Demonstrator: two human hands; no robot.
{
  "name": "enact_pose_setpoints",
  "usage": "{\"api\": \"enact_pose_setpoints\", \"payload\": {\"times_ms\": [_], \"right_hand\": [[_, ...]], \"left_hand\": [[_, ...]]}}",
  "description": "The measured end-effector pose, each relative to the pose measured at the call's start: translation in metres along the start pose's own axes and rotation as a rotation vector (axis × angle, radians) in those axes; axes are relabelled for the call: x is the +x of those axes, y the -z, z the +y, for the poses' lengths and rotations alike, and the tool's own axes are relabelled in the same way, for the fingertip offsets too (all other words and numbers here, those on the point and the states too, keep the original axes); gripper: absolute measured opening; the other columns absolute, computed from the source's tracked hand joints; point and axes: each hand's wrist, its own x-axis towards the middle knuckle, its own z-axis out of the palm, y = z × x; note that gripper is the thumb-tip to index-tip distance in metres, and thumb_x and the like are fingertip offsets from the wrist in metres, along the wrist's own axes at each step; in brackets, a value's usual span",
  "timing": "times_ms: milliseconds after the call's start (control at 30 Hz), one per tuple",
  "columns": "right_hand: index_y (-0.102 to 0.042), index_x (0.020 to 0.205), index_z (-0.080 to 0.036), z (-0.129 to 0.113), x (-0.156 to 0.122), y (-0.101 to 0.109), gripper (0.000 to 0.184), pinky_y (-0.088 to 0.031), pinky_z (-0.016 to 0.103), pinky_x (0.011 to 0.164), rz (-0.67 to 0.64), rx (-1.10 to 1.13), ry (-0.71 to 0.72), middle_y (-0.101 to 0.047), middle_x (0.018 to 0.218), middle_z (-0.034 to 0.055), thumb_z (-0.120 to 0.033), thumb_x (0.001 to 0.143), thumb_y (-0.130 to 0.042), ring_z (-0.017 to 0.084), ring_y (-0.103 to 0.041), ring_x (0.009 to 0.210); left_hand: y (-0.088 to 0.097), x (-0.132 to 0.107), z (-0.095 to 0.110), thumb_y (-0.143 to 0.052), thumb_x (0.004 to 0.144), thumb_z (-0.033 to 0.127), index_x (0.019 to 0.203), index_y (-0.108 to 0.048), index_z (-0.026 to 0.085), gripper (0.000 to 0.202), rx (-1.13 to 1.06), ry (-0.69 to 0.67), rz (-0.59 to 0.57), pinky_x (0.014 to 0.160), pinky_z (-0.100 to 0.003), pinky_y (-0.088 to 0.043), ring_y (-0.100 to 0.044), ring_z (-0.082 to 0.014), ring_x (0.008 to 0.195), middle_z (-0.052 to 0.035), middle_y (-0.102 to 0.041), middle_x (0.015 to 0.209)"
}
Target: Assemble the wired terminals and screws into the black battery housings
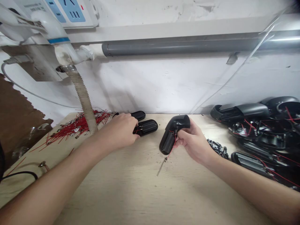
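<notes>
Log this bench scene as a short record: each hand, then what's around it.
Left hand: fingers over a black plastic casing, a second black casing beside it
Right hand: holding an angled black plastic housing with red wires
Bench left: red wires with metal terminals
Bench right: heap of black housings
Surface: wooden bench
Wall: grey pipe

power strip (63, 11) cut off, black casing (146, 127) half-hidden

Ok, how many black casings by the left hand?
2: the back casing and the front casing, both at the fingers of the left hand. Another could be hidden under that hand.
</notes>
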Motion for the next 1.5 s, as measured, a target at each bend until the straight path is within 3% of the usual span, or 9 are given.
{"api": "enact_pose_setpoints", "payload": {"times_ms": [300, 467, 567, 633, 700, 867, 967, 1100, 1500], "right_hand": [[-0.054, 0.111, -0.022, -0.001, 0.0, 0.0, 0.048, -0.062, 0.036, 0.053, -0.051, -0.014, -0.009, -0.07, 0.074, -0.0012, -0.02, 0.067, -0.074, 0.019, -0.068, 0.058], [-0.053, 0.11, -0.022, 0.001, -0.001, 0.0, 0.046, -0.061, 0.034, 0.056, -0.04, -0.01, -0.011, -0.07, 0.077, -0.0012, -0.023, 0.069, -0.075, 0.017, -0.068, 0.06], [-0.054, 0.111, -0.021, 0.001, -0.001, 0.001, 0.048, -0.06, 0.033, 0.056, -0.035, -0.01, 0.0, -0.07, 0.079, -0.0006, -0.024, 0.069, -0.075, 0.017, -0.067, 0.061], [-0.054, 0.112, -0.022, 0.001, -0.001, 0.001, 0.048, -0.061, 0.034, 0.056, -0.045, -0.007, 0.001, -0.069, 0.079, -0.0007, -0.024, 0.069, -0.075, 0.017, -0.067, 0.062], [-0.054, 0.114, -0.022, 0.001, -0.001, 0.001, 0.048, -0.061, 0.034, 0.057, -0.056, -0.008, 0.006, -0.069, 0.079, -0.001, -0.023, 0.07, -0.074, 0.017, -0.068, 0.062], [-0.056, 0.113, -0.023, 0.003, 0.001, 0.002, 0.046, -0.061, 0.033, 0.056, -0.062, -0.008, 0.016, -0.068, 0.078, -0.0014, -0.023, 0.07, -0.074, 0.017, -0.067, 0.062], [-0.056, 0.113, -0.023, 0.003, 0.001, 0.002, 0.045, -0.061, 0.034, 0.056, -0.074, -0.011, 0.013, -0.067, 0.079, -0.0013, -0.023, 0.071, -0.074, 0.017, -0.067, 0.062], [-0.056, 0.113, -0.023, 0.003, 0.001, 0.003, 0.046, -0.061, 0.034, 0.055, -0.074, -0.007, 0.014, -0.067, 0.079, -0.0016, -0.023, 0.07, -0.073, 0.017, -0.066, 0.061], [-0.058, 0.11, -0.022, 0.002, 0.0, 0.003, 0.042, -0.06, 0.033, 0.055, -0.072, -0.018, 0.011, -0.069, 0.078, -0.0009, -0.023, 0.07, -0.074, 0.017, -0.067, 0.06]], "left_hand": [[-0.001, 0.0, -0.007, -0.07, 0.083, 0.045, 0.105, -0.082, 0.027, 0.031, 0.0, -0.021, -0.03, 0.084, -0.043, -0.053, -0.072, -0.0333, 0.103, -0.011, -0.077, 0.112], [0.02, -0.011, -0.001, -0.072, 0.083, 0.063, 0.103, -0.079, 0.027, 0.042, -0.078, 0.039, -0.033, 0.077, -0.04, -0.05, -0.071, -0.0301, 0.095, -0.0072, -0.076, 0.109], [0.033, -0.011, 0.0, -0.061, 0.093, 0.064, 0.106, -0.075, 0.023, 0.045, -0.073, 0.13, 0.122, 0.079, -0.039, -0.051, -0.07, -0.0281, 0.093, -0.0074, -0.075, 0.108], [0.032, -0.006, -0.003, -0.059, 0.096, 0.048, 0.116, -0.071, 0.02, 0.036, -0.019, 0.178, 0.276, 0.093, -0.04, -0.052, -0.068, -0.0296, 0.11, -0.0105, -0.072, 0.121], [0.022, 0.003, -0.011, -0.061, 0.094, 0.039, 0.129, -0.067, 0.015, 0.042, 0.016, 0.217, 0.343, 0.106, -0.04, -0.05, -0.063, -0.0317, 0.127, -0.016, -0.066, 0.135], [-0.006, 0.021, -0.038, -0.059, 0.091, 0.055, 0.131, -0.068, 0.016, 0.057, 0.012, 0.225, 0.156, 0.104, -0.047, -0.052, -0.064, -0.0386, 0.126, -0.02, -0.066, 0.134], [-0.012, 0.025, -0.047, -0.059, 0.09, 0.06, 0.126, -0.072, 0.015, 0.059, 0.014, 0.209, 0.095, 0.096, -0.044, -0.055, -0.069, -0.0374, 0.118, -0.0194, -0.072, 0.129], [-0.011, 0.027, -0.048, -0.06, 0.09, 0.055, 0.118, -0.075, 0.017, 0.05, 0.002, 0.17, 0.091, 0.092, -0.04, -0.055, -0.071, -0.0341, 0.115, -0.0158, -0.076, 0.126], [-0.008, 0.026, -0.048, -0.067, 0.088, 0.05, 0.126, -0.077, 0.019, 0.051, -0.048, 0.189, 0.068, 0.093, -0.041, -0.055, -0.073, -0.0343, 0.115, -0.0138, -0.079, 0.125]]}}
